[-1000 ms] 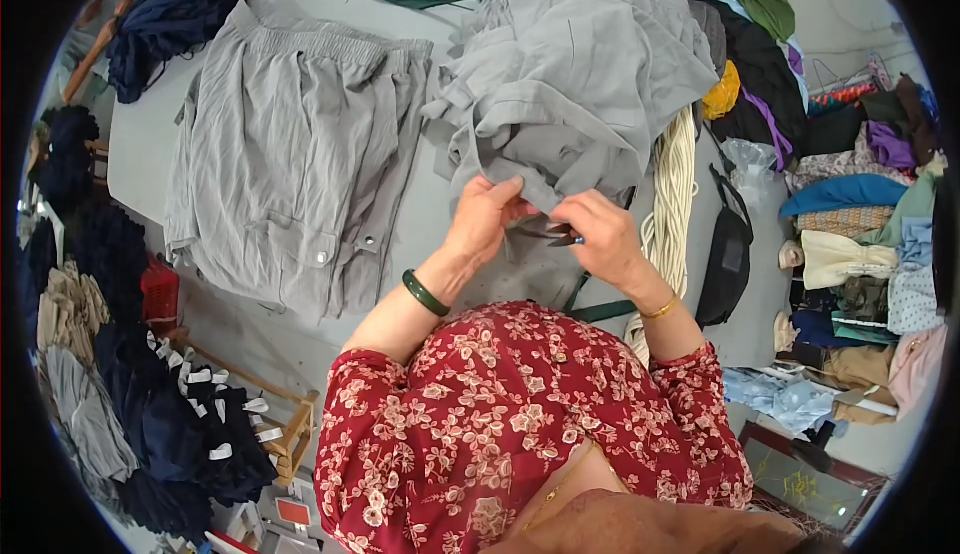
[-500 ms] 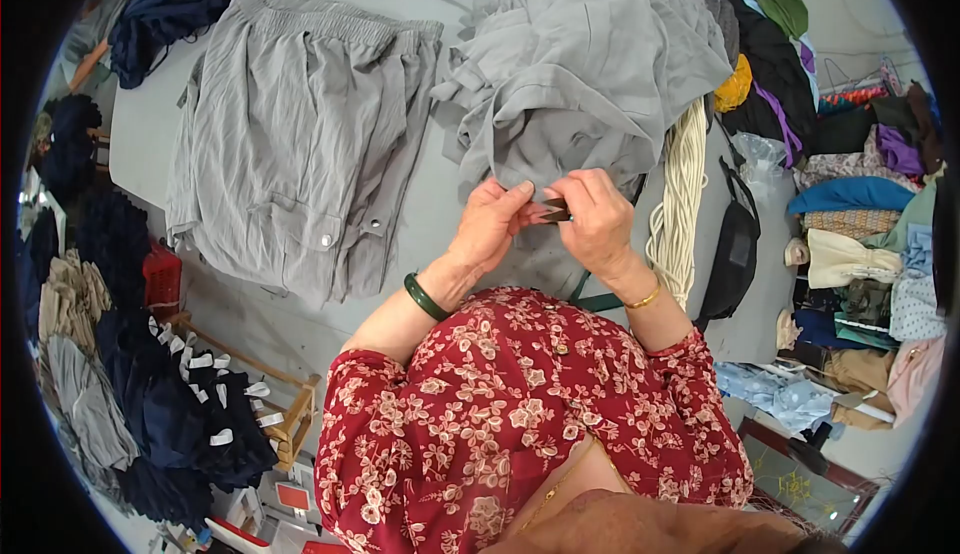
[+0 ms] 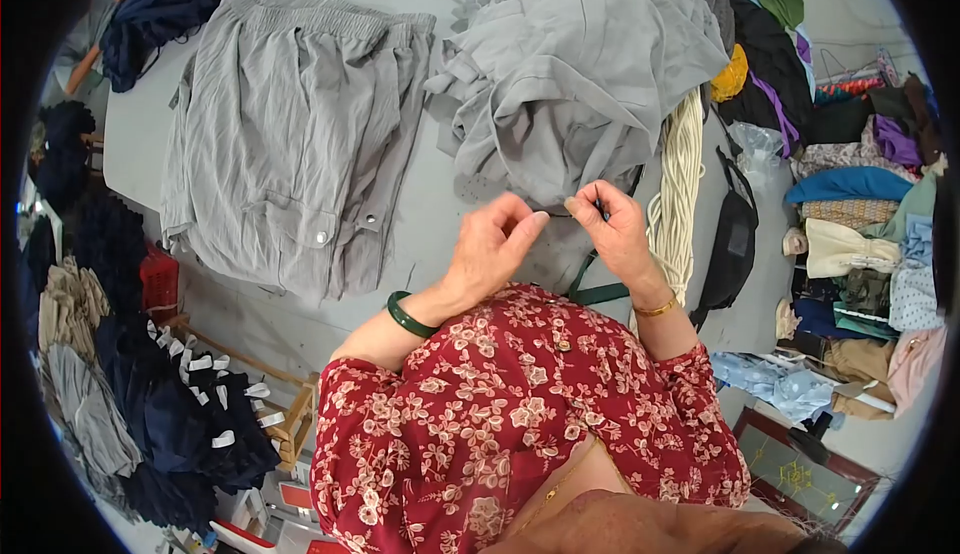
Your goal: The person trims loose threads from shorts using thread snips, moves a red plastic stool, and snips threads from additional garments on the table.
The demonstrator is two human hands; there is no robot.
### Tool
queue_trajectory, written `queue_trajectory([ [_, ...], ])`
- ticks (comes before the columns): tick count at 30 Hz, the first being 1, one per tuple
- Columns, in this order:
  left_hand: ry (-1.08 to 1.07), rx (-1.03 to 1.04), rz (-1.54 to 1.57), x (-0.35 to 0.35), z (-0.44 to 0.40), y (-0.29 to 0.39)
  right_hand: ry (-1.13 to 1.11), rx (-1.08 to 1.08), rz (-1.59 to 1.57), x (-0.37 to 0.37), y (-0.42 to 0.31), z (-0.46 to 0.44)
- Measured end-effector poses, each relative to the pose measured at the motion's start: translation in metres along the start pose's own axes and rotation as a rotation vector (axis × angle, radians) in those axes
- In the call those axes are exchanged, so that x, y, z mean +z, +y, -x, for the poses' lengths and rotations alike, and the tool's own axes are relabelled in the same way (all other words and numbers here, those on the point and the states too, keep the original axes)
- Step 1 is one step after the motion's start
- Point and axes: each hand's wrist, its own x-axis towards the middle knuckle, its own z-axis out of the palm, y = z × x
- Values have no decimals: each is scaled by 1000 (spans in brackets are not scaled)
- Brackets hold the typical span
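Observation:
My left hand (image 3: 497,244) is raised above the table's near side, thumb and index finger pinched together; whatever lies between them is too small to make out. Close by on the right, my right hand (image 3: 612,234) is curled round small dark thread snips (image 3: 601,204), mostly hidden by the fingers. A gap separates the two hands. Just beyond them lies a heaped grey garment (image 3: 590,84) with folds and a metal snap. To the left, grey trousers (image 3: 300,124) with an elastic waist and snap pockets lie spread flat.
A hank of cream cord (image 3: 676,194) and a black face mask (image 3: 733,244) lie right of the heap. A dark green strap (image 3: 600,294) is near my right wrist. Navy garments with white tags (image 3: 190,414) hang at left. Folded clothes (image 3: 860,224) are stacked at right.
My hands have drawn apart from where they met. The dark blades that showed between them are now mostly tucked inside my right hand. The garments remain in place.

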Motion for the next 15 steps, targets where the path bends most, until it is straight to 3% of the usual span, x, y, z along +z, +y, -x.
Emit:
queue_trajectory([
  [2, -112, -103, 210, 1, 4, 1, -2, 2, 110, 2, -5, 5],
  [4, -163, -203, 515, 11, -9, 3, -6, -312, 383, 8, -5, 7],
  [5, -112, -261, 540, 15, -16, 0, -7, -474, 525, 11, -6, 6],
  [8, -170, -242, 472, 12, -26, -27, -63, -499, 538, 21, -6, 15],
  [12, -81, -299, 604, 7, -21, -30, 56, 23, 97, 27, 22, 24],
  [15, -25, -281, 561, 5, -24, -50, 200, -99, 144, 42, 110, 19],
])
